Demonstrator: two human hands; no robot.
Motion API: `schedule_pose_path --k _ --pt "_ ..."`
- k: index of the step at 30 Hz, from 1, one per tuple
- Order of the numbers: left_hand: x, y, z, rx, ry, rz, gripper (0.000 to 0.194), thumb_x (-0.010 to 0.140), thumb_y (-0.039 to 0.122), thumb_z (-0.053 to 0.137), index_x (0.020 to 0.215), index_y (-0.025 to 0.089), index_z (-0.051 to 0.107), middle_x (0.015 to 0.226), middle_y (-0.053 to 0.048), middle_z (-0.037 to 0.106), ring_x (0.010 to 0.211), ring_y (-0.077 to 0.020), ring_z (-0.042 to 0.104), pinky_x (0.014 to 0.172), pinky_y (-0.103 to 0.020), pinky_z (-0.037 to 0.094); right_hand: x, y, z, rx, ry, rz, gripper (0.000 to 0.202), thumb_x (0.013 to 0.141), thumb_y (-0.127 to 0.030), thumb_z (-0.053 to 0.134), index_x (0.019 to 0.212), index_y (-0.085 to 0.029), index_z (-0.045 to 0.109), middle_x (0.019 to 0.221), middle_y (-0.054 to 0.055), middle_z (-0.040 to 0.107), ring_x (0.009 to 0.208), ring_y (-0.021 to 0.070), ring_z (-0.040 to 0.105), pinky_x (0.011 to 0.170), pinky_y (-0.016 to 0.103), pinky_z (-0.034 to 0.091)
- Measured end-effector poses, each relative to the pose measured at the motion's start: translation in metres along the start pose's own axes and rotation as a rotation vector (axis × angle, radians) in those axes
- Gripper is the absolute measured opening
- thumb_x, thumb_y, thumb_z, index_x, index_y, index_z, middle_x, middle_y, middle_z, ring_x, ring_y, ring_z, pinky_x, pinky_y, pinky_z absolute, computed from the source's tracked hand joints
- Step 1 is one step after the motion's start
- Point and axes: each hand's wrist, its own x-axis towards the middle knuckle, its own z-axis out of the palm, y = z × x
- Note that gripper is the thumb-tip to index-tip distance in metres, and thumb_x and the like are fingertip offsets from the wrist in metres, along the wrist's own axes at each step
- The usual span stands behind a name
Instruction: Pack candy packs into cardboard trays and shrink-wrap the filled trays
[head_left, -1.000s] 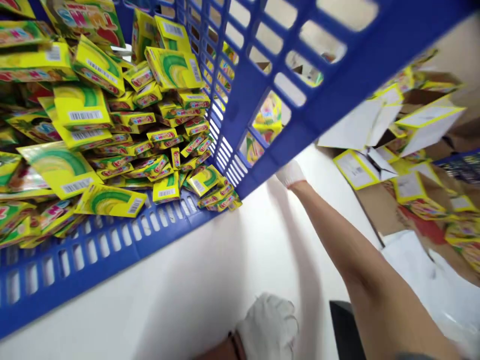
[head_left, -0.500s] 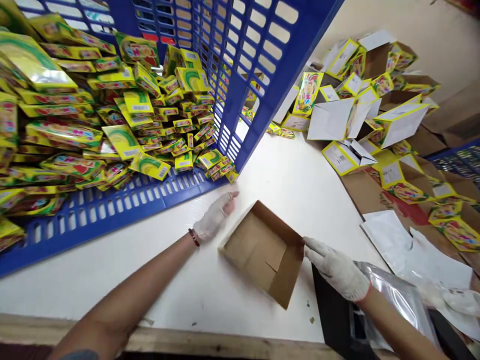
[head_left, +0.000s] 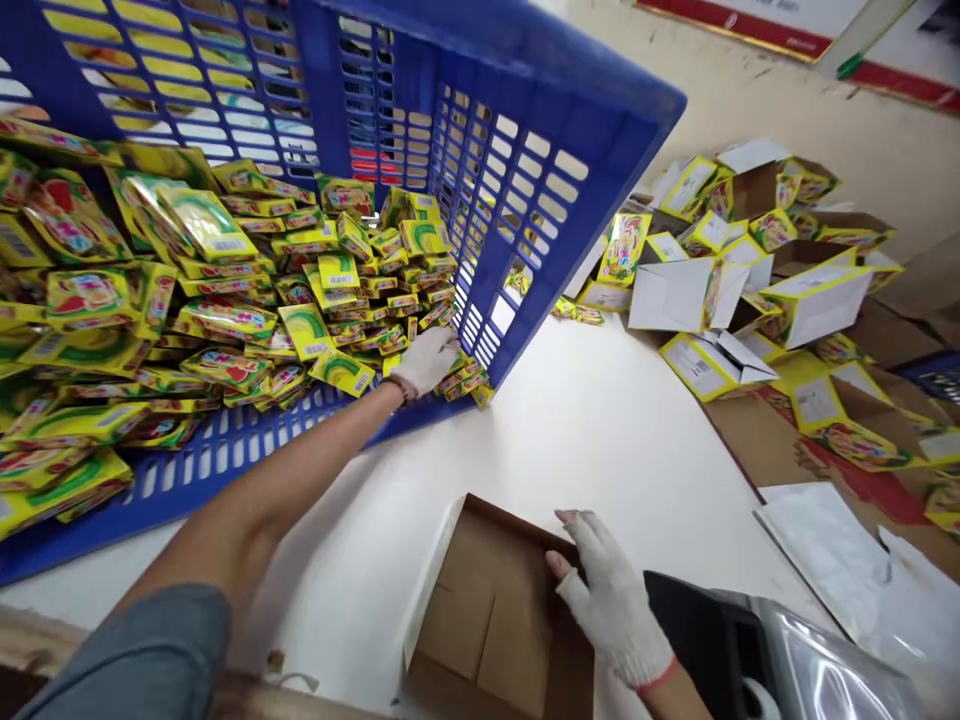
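Observation:
My left hand (head_left: 429, 360), in a whitish glove, reaches over the lower edge of a blue plastic crate (head_left: 630, 110) lying on its side. It is at the small yellow candy boxes (head_left: 341, 372) by the crate's right corner. Its fingertips are hidden among them, so I cannot tell whether they grip one. Below, on the white table, an open brown cardboard tray (head_left: 457, 625) shows its bare inside. My right hand (head_left: 611, 590), gloved with bare fingertips, is at the tray's right wall, fingers stretched and thumb apart, holding nothing.
Several larger yellow-and-white cartons (head_left: 671, 293), some open, are heaped at the right on brown cardboard (head_left: 739, 430). White sheets (head_left: 825, 550) lie in front of them. A black object with clear plastic (head_left: 840, 660) sits right of my right hand. The crate's tall side stands between crate and cartons.
My left hand has moved up from the table to the boxes in the crate. The tray has turned and come nearer. My right hand has shifted from the tray's corner along its right side.

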Motion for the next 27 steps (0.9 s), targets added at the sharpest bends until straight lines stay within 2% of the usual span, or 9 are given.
schedule_pose_path --k 3,5,9,12,16,18,21,24,27 --pt "0.051 0.008 0.003 0.064 -0.176 0.021 0.035 0.092 0.036 0.049 0.097 0.009 0.071 0.096 -0.015 0.071 0.095 -0.0252 0.065 0.09 -0.034 0.048 -0.011 -0.008 0.018 -0.01 0.054 0.1 0.043 0.088 -0.023 0.055 0.131 -0.026 0.053 0.122 0.012 0.064 0.114 0.0309 0.066 0.092 0.051 0.06" --pt "0.052 0.009 0.012 0.102 -0.25 0.047 0.033 0.085 0.039 0.059 0.094 0.01 0.072 0.091 -0.014 0.071 0.092 -0.0255 0.065 0.088 -0.034 0.047 -0.019 -0.014 0.029 0.011 0.078 0.154 0.043 0.087 -0.022 0.055 0.13 -0.025 0.056 0.123 0.012 0.064 0.116 0.0312 0.064 0.095 0.052 0.059" --pt "-0.005 -0.001 0.016 0.166 -0.265 0.134 0.041 0.077 0.039 0.067 0.109 0.014 0.07 0.117 -0.015 0.066 0.112 -0.0308 0.059 0.102 -0.041 0.04 -0.032 -0.022 0.042 0.062 0.078 0.148 0.046 0.089 -0.021 0.054 0.134 -0.025 0.055 0.126 0.013 0.064 0.119 0.0308 0.063 0.098 0.052 0.058" --pt "-0.07 -0.011 0.007 0.202 -0.221 0.2 0.052 0.078 0.041 0.068 0.125 0.018 0.064 0.137 -0.015 0.055 0.129 -0.0346 0.048 0.113 -0.048 0.031 -0.021 -0.022 0.032 0.038 0.135 0.079 0.061 0.092 -0.024 0.053 0.15 -0.027 0.037 0.138 0.015 0.057 0.127 0.0332 0.058 0.098 0.056 0.056" --pt "-0.147 -0.035 0.001 0.222 -0.027 0.274 0.043 0.092 0.035 0.054 0.133 0.021 0.058 0.15 -0.014 0.047 0.141 -0.0314 0.038 0.12 -0.052 0.022 0.06 -0.049 -0.022 0.025 0.31 -0.14 0.073 0.092 -0.022 0.054 0.157 -0.029 0.022 0.151 0.019 0.042 0.141 0.0332 0.043 0.1 0.056 0.055" --pt "-0.174 -0.056 0.002 0.253 0.086 0.244 0.043 0.093 0.035 0.052 0.133 0.022 0.058 0.151 -0.013 0.046 0.143 -0.0315 0.037 0.12 -0.053 0.023 0.12 -0.087 -0.062 0.013 0.461 -0.321 0.074 0.09 -0.023 0.058 0.156 -0.025 0.025 0.153 0.021 0.04 0.145 0.0339 0.038 0.104 0.055 0.052" --pt "-0.193 -0.096 0.005 0.341 0.165 0.176 0.046 0.089 0.037 0.054 0.13 0.018 0.06 0.146 -0.018 0.051 0.137 -0.035 0.044 0.115 -0.053 0.033 0.208 -0.165 -0.117 -0.096 0.604 -0.476 0.056 0.091 -0.03 0.055 0.145 -0.017 0.046 0.149 0.017 0.046 0.148 0.0339 0.032 0.115 0.057 0.036" --pt "-0.194 -0.124 0.003 0.38 0.205 0.131 0.042 0.087 0.035 0.05 0.124 0.018 0.064 0.137 -0.017 0.06 0.127 -0.0344 0.054 0.108 -0.051 0.043 0.272 -0.239 -0.148 -0.278 0.511 -0.512 0.052 0.091 -0.033 0.044 0.136 -0.008 0.052 0.139 0.008 0.054 0.145 0.0269 0.036 0.114 0.048 0.028" --pt "-0.191 -0.13 -0.002 0.419 0.22 0.116 0.039 0.089 0.029 0.044 0.12 0.02 0.066 0.133 -0.015 0.063 0.122 -0.0335 0.058 0.105 -0.051 0.045 0.3 -0.279 -0.151 -0.381 0.398 -0.53 0.053 0.093 -0.034 0.037 0.141 -0.013 0.043 0.137 -0.004 0.056 0.135 0.0138 0.049 0.108 0.041 0.033"
